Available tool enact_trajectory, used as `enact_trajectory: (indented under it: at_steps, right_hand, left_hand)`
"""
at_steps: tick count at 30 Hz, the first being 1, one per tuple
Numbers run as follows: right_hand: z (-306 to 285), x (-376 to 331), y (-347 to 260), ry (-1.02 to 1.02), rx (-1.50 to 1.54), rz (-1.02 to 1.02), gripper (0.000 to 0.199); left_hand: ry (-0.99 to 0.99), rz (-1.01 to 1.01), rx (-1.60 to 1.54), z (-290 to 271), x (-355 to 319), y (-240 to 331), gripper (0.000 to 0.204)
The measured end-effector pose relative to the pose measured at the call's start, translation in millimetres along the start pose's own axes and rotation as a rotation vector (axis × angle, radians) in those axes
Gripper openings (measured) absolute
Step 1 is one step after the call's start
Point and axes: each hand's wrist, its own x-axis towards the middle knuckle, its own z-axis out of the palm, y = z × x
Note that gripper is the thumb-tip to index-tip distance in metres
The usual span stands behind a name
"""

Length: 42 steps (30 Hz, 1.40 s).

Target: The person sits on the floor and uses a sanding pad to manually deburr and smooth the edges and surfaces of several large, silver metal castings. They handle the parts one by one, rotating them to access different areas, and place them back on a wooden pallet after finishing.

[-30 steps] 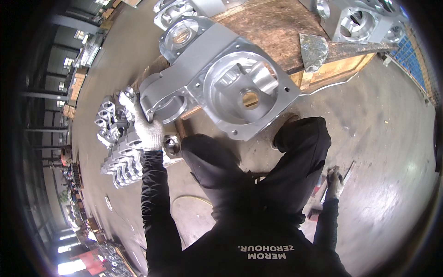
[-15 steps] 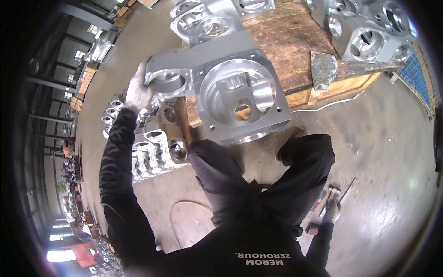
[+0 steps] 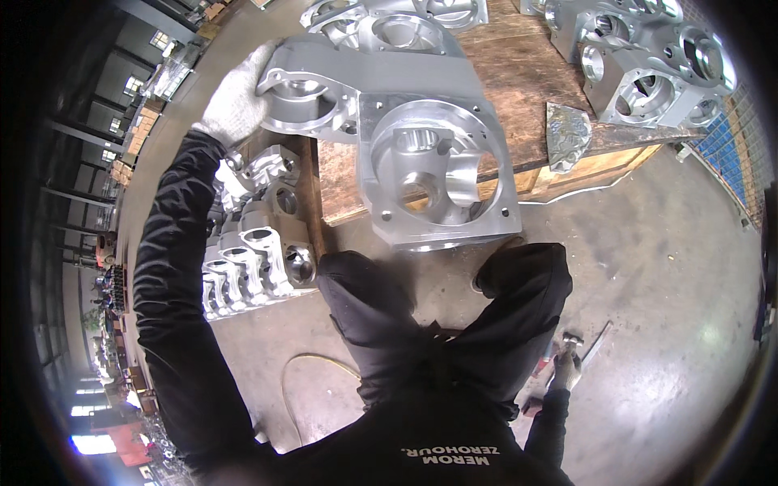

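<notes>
Your left hand (image 3: 237, 93) grips one large grey casting (image 3: 389, 121), now upright on the wooden pallet (image 3: 519, 73). Your right hand (image 3: 565, 368) clasps one tool (image 3: 587, 344); the casting has swung nearer.

My left grip (image 3: 237, 95) in knitted white cloth on a matt, smooth-machined bare metal housing (image 3: 405, 146), rough worn wood counter (image 3: 527, 73), polished concrete floor (image 3: 664, 267), crinkled glossy foil (image 3: 566, 136)

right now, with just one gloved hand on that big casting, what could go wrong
1. The large metal housing juts past the edge of the wooden pallet, and only the left hand grips it; it might tip or slide off toward the legs.
2. The right hand is low, holding a tool, so it could not steady the housing quickly.
3. The yellow hose on the floor could trip a step back.
</notes>
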Motion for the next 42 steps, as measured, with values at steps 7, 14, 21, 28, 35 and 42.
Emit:
enact_trajectory:
  at_steps: [7, 14, 21, 28, 35, 42]
  right_hand:
    - [1, -3, -4, 0.104, 0.007, -0.012, 0.015]
    - [-14, 16, 21, 0.082, 0.035, 0.014, 0.027]
    - [-12, 18, 22, 0.125, 0.026, 0.037, 0.030]
    - [-25, 20, 24, 0.149, 0.018, 0.053, 0.026]
    - [-39, 17, 19, 0.158, 0.058, 0.027, 0.023]
    - [-33, 6, 17, 0.179, 0.059, 0.061, 0.022]
  left_hand:
    - [-0.133, 0.141, 0.036, -16, 61, 4, 0.080]
    - [-0.163, 0.372, 0.110, -25, 111, -9, 0.086]
    - [-0.164, 0.501, 0.138, -39, 134, 55, 0.077]
    - [-0.171, 0.404, -0.057, -32, 161, 82, 0.058]
    - [-0.083, 0.617, 0.215, -38, 168, 114, 0.057]
    - [-0.246, 0.761, -0.259, -10, 219, 81, 0.068]
